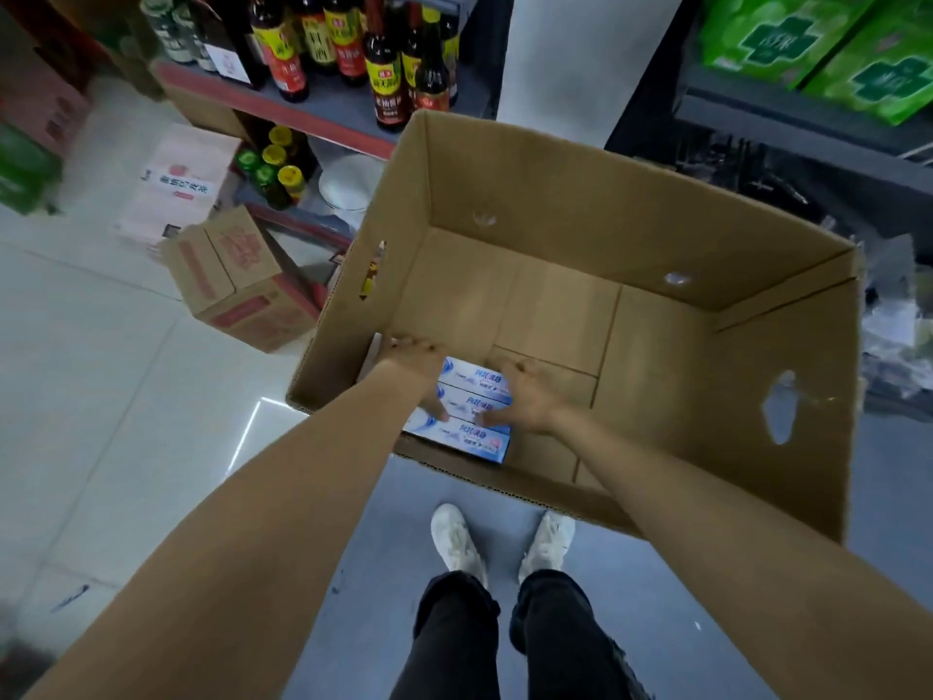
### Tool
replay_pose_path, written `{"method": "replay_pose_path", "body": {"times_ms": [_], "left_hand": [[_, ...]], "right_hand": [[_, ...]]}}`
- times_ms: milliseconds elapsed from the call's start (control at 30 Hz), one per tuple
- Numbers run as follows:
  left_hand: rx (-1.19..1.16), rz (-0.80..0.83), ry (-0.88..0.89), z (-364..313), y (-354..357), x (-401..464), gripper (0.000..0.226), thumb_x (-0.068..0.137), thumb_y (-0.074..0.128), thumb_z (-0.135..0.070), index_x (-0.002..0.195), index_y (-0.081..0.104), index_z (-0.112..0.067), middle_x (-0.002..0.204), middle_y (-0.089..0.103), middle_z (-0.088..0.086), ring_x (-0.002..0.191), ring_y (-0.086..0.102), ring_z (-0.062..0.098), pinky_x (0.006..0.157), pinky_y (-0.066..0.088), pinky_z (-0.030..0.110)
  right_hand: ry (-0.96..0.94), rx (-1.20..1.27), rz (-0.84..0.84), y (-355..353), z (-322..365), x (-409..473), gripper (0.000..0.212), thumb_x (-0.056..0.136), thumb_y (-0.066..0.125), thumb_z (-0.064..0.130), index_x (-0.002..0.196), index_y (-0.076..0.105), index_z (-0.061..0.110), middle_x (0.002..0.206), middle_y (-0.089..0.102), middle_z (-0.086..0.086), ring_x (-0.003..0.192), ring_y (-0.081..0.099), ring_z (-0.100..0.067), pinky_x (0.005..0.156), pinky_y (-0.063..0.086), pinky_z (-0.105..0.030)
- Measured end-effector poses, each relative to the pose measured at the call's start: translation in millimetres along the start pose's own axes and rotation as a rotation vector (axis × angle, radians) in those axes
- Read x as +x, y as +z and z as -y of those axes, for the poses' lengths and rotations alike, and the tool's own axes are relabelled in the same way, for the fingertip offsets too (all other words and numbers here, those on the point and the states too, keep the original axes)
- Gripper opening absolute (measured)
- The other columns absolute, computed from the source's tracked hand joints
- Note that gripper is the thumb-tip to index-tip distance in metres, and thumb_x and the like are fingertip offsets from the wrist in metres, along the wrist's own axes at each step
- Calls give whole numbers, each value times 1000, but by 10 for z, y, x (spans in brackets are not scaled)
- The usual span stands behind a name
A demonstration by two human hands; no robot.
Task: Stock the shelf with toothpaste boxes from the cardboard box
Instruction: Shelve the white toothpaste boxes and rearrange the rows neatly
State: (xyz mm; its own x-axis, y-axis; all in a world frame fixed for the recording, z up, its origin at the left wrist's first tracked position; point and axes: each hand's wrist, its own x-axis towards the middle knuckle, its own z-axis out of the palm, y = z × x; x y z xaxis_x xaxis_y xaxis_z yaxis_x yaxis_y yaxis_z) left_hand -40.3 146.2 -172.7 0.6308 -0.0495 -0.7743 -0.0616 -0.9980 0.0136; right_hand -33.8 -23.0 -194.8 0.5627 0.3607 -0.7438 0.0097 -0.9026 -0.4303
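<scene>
Three toothpaste boxes [467, 411] sit in the cardboard box's [631, 275] near-left corner. Left hand [416, 368] and right hand [522, 396] flank them; each grip curls onto the stack's ends.

The head camera is looking steeply down from above, close over the open cardboard box [631, 275] and the floor [101, 396].

White-blue toothpaste boxes [472, 406]; brown cardboard box [631, 234]

Your left hand [414, 368] and right hand [525, 396] clasp three toothpaste boxes [472, 404] between them inside the carton [656, 234].
</scene>
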Motion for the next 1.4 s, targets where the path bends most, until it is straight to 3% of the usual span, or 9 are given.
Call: {"method": "replay_pose_path", "body": {"times_ms": [167, 333, 600, 733, 867, 933, 1100, 1233, 1400], "left_hand": [[30, 47, 58, 7, -59, 66, 96, 69, 75, -53, 146, 26, -22, 148, 29, 8, 137, 28, 31, 111, 22, 56], [-46, 4, 103, 24, -82, 87, 89, 70, 78, -45, 143, 33, -23, 140, 39, 8, 126, 40, 28, 101, 38, 47], [-1, 13, 228, 29, 18, 161, 109, 65, 82, -41, 148, 14, -24, 150, 25, 7, 138, 24, 28, 109, 28, 55], [102, 45, 229, -5, 88, 189, 138, 53, 89, -43, 148, -10, -30, 153, 10, 9, 142, 11, 30, 109, 21, 64], [166, -24, 222, -65, 66, 144, 129, 60, 86, -38, 149, -7, -26, 149, 18, 13, 138, 19, 32, 107, 27, 59], [142, -63, 220, -68, 66, 135, 124, 63, 83, -40, 149, -4, -23, 147, 21, 13, 136, 22, 31, 106, 29, 55], [-18, -94, 184, -32, -83, 123, 124, 61, 80, -50, 148, -4, -22, 142, 26, 14, 131, 29, 31, 103, 35, 52], [-205, -156, 168, -94, -269, 41, 125, 57, 80, -52, 146, -2, -24, 139, 29, 12, 130, 29, 30, 101, 33, 52], [-361, -285, 201, -204, -540, -135, 121, 57, 80, -54, 145, 2, -22, 137, 30, 9, 131, 28, 27, 102, 29, 47]], "right_hand": [[-29, -53, 17, 120, -38, -62, 123, 58, 88, 32, 149, 4, 30, 146, 15, -8, 138, 22, -28, 110, 33, -39], [-16, 11, -42, 57, -22, -22, 121, 55, 90, 20, 148, 12, 27, 143, 21, -10, 133, 31, -31, 106, 36, -39], [157, 154, -124, 70, -12, -68, 124, 53, 91, 19, 146, 10, 18, 140, 19, -13, 131, 33, -33, 105, 36, -40], [314, 268, -148, 70, -17, -67, 104, 57, 90, 22, 135, 21, 11, 130, 32, -13, 125, 36, -28, 98, 40, -36], [351, 761, -51, 118, -29, -74, 51, 67, 79, -5, 92, 39, 14, 99, 52, -2, 107, 54, -22, 89, 52, -39], [372, 971, 0, 129, -69, -50, 38, 71, 75, -6, 93, 49, 11, 104, 62, -4, 105, 61, -24, 86, 55, -41], [339, 1213, 13, -3, -135, -66, 33, 82, 71, 14, 112, 57, 12, 104, 68, -6, 90, 64, -16, 59, 52, -18], [218, 1471, -52, -155, -44, -168, 43, 82, 70, 29, 120, 53, 16, 110, 66, -8, 99, 64, -22, 82, 55, -41], [130, 1434, -368, -564, 132, -443, 41, 81, 72, 30, 111, 55, 9, 107, 68, -13, 82, 71, -23, 61, 60, -43]]}}
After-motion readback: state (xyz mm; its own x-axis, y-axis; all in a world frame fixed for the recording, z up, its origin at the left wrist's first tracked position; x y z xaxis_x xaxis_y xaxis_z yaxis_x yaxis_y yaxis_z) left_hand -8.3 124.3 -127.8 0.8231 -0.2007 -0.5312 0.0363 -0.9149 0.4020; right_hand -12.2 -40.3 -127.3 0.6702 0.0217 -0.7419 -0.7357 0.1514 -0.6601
